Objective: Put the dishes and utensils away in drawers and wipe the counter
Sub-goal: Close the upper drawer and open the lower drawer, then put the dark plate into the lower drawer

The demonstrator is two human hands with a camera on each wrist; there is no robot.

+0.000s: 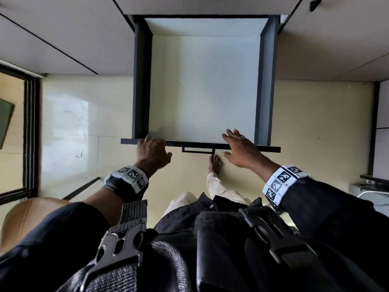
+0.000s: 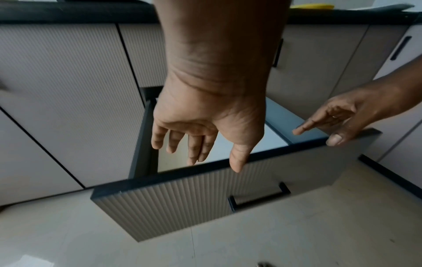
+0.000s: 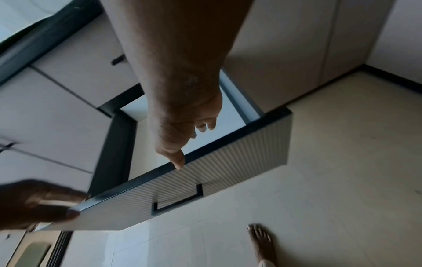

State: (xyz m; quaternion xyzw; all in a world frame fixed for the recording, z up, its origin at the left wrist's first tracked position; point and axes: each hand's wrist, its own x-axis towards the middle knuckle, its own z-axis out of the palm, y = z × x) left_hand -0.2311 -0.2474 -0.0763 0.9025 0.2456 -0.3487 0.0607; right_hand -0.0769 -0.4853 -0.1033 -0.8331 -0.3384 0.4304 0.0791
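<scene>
A deep drawer (image 1: pixel 202 91) stands pulled far out of the cabinet; its white bottom is bare and no dish or utensil shows in it. Its ribbed front panel (image 2: pixel 182 202) carries a black handle (image 2: pixel 258 196). My left hand (image 1: pixel 150 151) hovers at the left part of the front rim, fingers relaxed over the inside (image 2: pixel 198 144), thumb on the outer side. My right hand (image 1: pixel 240 148) reaches over the right part of the rim with straight fingers (image 3: pixel 182 126), thumb outside. Neither hand holds anything.
Ribbed cabinet fronts (image 2: pixel 57 90) flank the drawer under a dark counter edge (image 2: pixel 68 12), where something yellow (image 2: pixel 310 6) lies. My bare foot (image 1: pixel 214 163) stands on the tiled floor below the handle. A tan seat (image 1: pixel 31 218) is at the lower left.
</scene>
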